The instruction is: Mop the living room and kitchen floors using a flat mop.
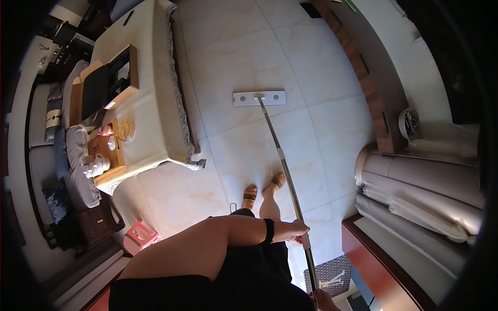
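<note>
A flat mop's white rectangular head (pixel 249 102) lies on the tiled floor ahead of my feet. Its metal pole (pixel 288 175) slants from the head back towards my body, with a light collar partway along. My left hand (pixel 296 230), with a black band on the wrist, is wrapped around the pole near a light grip section. Lower down, at the bottom edge of the view, my right hand (pixel 323 300) holds the pole near its upper end; part of that hand is cut off. My sandalled feet (pixel 251 193) stand on the tiles left of the pole.
At left, a cloth-covered table (pixel 144 112) bears an open cardboard box (pixel 128 83) and a wooden tray (pixel 116 155) with cups. A pink plastic stool (pixel 141 236) stands below it. Along the right are a low wooden cabinet (pixel 373 97), rolled material (pixel 424 179) and a patterned mat (pixel 332 276).
</note>
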A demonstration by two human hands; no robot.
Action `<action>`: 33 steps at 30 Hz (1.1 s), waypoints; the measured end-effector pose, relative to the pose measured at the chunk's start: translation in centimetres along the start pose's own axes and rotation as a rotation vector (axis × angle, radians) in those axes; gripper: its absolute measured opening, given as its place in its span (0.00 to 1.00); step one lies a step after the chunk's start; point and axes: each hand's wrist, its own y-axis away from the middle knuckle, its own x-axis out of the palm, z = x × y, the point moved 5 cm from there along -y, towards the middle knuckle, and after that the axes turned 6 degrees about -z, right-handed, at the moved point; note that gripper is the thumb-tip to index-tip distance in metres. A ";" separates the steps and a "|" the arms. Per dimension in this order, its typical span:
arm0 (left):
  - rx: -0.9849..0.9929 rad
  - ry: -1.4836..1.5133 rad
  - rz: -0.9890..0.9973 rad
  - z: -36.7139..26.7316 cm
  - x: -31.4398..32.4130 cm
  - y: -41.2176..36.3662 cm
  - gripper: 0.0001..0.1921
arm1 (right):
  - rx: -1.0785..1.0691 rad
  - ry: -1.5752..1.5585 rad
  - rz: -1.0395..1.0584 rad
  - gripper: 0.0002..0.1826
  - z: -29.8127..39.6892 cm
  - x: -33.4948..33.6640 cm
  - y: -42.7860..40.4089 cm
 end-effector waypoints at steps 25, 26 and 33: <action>0.660 0.225 -0.600 -46.3 -21.7 3.3 0.26 | -0.148 0.045 0.129 0.20 53.9 7.7 -31.0; 0.675 0.240 -0.620 -46.3 -22.5 3.2 0.24 | -0.151 0.040 0.139 0.20 53.1 7.8 -32.3; 0.325 0.169 -0.582 -42.0 -20.6 -0.3 0.15 | -0.220 0.440 0.138 0.12 42.0 3.8 -26.4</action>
